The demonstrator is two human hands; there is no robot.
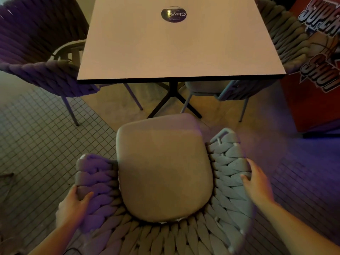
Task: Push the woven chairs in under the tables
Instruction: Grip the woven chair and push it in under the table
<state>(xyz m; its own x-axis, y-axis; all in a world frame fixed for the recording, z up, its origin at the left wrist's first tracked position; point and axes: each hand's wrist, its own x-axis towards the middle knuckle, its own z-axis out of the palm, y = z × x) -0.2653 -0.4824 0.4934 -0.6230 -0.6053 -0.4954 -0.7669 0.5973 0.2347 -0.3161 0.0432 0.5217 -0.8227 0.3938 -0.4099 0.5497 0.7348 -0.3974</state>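
A round dark sticker [173, 14] lies far off, a red arcade cabinet [316, 74] stands right, over a tiled floor [36, 144].

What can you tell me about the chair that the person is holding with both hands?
The woven chair has a curved back and arms of thick grey braided rope and a smooth beige seat cushion. It stands upright, facing the table, its seat not yet under the top. The left hand grips its left arm; the right hand rests on its right arm.

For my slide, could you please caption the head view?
Both hands, left and right, grip the grey woven armchair facing the pale square table.
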